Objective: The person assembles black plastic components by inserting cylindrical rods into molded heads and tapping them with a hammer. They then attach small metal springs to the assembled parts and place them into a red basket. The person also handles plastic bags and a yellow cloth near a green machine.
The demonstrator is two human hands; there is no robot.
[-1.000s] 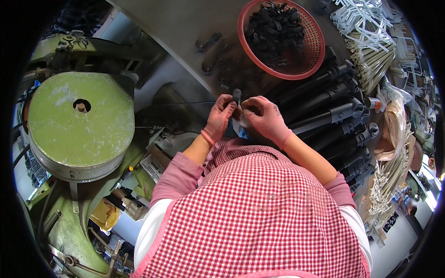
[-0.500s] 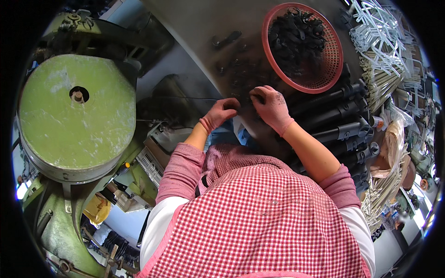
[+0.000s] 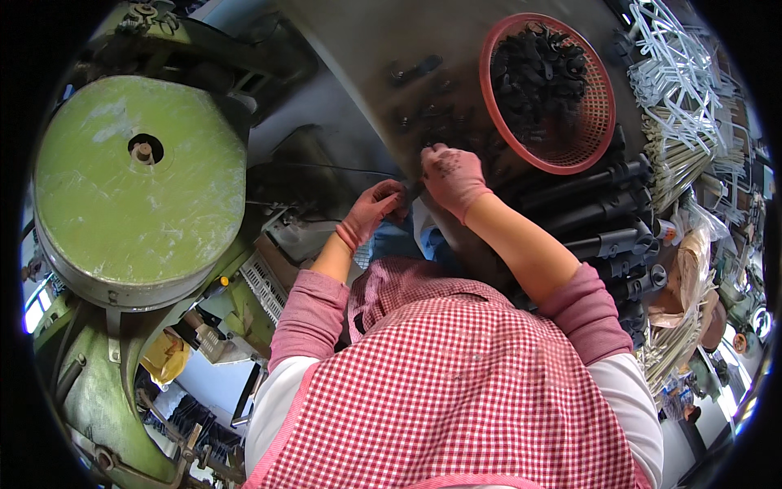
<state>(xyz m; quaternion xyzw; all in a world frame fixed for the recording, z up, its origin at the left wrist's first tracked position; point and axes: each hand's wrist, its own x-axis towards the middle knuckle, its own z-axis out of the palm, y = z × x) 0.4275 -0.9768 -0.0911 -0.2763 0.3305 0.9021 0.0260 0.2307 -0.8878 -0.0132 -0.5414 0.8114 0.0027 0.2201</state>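
Note:
Both my hands wear pink gloves and are close together at the edge of a dark grey table. My left hand is just off that edge, fingers curled inward; what they hold, if anything, is too dark to make out. Over the tabletop, my right hand is closed with its smudged back upward, its fingertips by a scatter of small dark parts, some coil-shaped. Whatever lies in its fingers is hidden. Beyond them is a longer black piece.
A red plastic basket of black curved parts stands at the far right. Black tubes lie below it, with bundles of pale rods further right. A green machine with a round cover fills the left side.
My right hand has moved left and turned its back upward, its fingers closing. My left hand has drawn slightly left and nearer my body. The whole view has shifted a little.

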